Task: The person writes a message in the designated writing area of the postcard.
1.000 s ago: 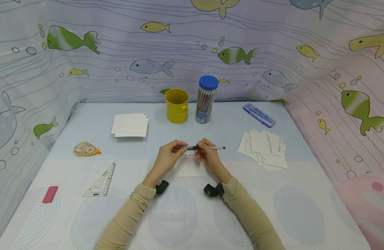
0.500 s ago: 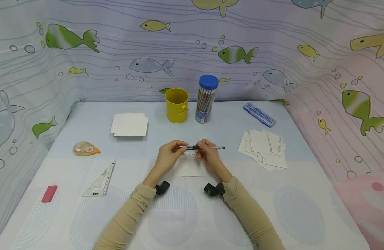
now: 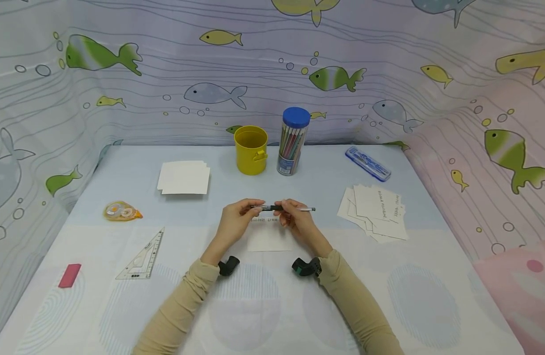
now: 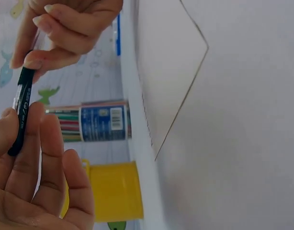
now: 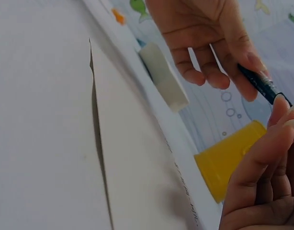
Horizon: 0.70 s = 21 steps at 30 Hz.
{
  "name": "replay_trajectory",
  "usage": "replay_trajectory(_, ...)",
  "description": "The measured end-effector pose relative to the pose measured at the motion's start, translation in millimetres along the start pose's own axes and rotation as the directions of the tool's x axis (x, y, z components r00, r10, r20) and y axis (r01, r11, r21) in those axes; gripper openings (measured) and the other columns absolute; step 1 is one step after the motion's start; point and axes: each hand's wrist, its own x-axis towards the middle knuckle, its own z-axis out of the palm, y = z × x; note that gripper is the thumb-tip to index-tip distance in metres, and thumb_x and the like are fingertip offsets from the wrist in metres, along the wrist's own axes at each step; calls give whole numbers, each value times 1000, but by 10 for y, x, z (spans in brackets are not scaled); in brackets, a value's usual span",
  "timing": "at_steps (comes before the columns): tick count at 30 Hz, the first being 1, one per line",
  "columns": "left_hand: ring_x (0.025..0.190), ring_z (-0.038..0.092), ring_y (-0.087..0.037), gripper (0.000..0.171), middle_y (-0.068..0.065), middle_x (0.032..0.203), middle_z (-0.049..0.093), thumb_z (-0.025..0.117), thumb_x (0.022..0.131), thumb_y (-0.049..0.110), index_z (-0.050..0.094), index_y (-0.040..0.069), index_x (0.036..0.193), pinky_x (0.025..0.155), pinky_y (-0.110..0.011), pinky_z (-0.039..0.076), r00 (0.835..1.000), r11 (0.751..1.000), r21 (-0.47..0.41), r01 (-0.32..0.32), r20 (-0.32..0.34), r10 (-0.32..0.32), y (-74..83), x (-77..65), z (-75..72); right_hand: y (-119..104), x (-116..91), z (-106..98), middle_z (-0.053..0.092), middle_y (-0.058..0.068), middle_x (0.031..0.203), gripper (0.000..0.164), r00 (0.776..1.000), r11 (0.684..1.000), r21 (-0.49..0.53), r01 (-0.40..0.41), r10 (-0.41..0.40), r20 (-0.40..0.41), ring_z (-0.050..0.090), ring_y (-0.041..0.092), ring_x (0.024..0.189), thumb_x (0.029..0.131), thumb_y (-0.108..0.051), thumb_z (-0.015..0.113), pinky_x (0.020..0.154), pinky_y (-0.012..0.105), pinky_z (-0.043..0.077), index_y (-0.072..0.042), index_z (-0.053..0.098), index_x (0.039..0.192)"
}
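A pen [image 3: 270,207] with a black cap and a clear barrel lies level between my two hands. My left hand [image 3: 234,222] pinches the cap end between thumb and forefinger, its other fingers loosely extended in the left wrist view. With thumb and fingertips, my right hand [image 3: 299,223] grips the pen farther along, and the clear barrel sticks out to the right. In the left wrist view the dark cap [image 4: 23,103] bears pale lettering. Below the hands lies a white card [image 3: 270,239] with a line of handwriting along its far edge.
Behind stand a yellow bucket [image 3: 251,153] and a blue-lidded pencil tub [image 3: 293,143]. White cards [image 3: 185,177] lie back left, written cards [image 3: 374,212] right, near a blue case [image 3: 367,163]. At left are correction tape [image 3: 121,211], a set square [image 3: 144,259] and a red block [image 3: 70,275].
The pen has shifted slightly left and up with both hands. Its dark section now runs unbroken between the hands, where a thinner, lighter part showed near the left fingers before.
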Motion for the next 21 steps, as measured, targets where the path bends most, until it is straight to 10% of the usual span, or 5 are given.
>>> replay_trajectory(21,88,70,-25,21,-16,99,74,64,93,14,73,6,110,80,-31,56,999,993,-115,36,18,-34,-15,-17,53,14,-6,34,67,-7,68,27,1000,999,43,-6,6,5,51,1,53,100,-7,46,50,12,41,-13,67,86)
